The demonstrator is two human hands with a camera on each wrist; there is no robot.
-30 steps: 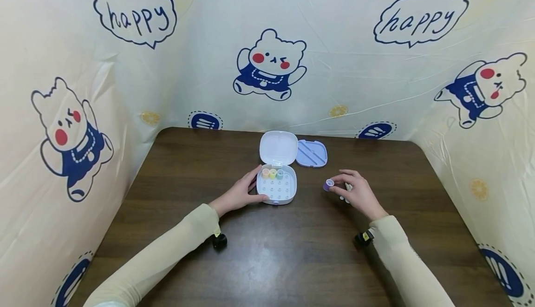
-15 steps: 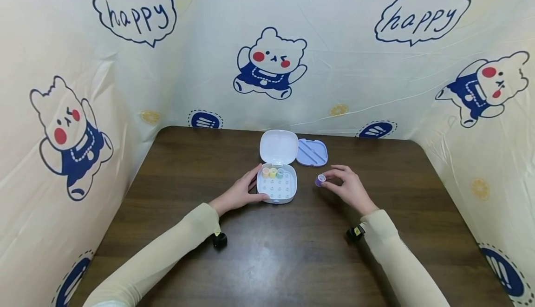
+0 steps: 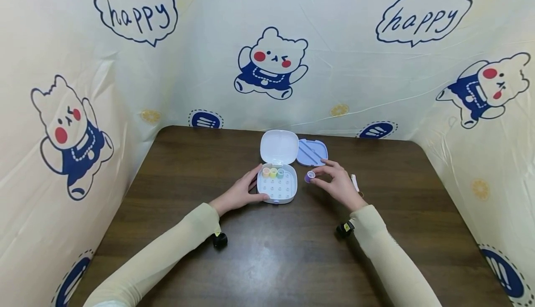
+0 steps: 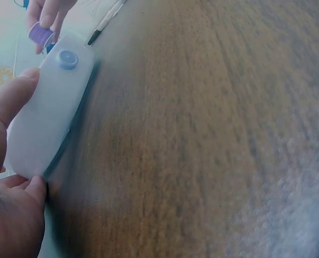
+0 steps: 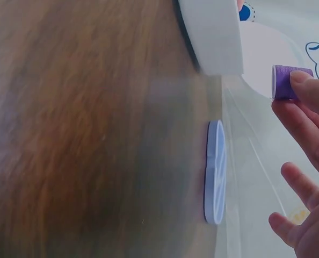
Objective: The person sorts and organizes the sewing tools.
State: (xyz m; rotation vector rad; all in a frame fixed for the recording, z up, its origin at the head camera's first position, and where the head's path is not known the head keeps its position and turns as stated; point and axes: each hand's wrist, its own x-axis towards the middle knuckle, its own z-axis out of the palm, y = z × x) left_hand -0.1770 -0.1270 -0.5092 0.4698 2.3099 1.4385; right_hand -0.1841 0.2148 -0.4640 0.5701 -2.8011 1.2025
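Three spools (image 3: pixel 273 173) stand in the box (image 3: pixel 281 201) your left grip (image 3: pixel 240 194) holds; your right grip (image 3: pixel 337 185) pinches the purple spool (image 3: pixel 309 177) just beside it — apparently the loading step, next needing alignment over a free peg (image 3: pixel 287 175).

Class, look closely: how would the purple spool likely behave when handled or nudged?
If laid on its side, the purple spool would probably roll, being round. It is likely light: a small pinch holds it up. It seems stiff, since its shape looks undented under that pinch.
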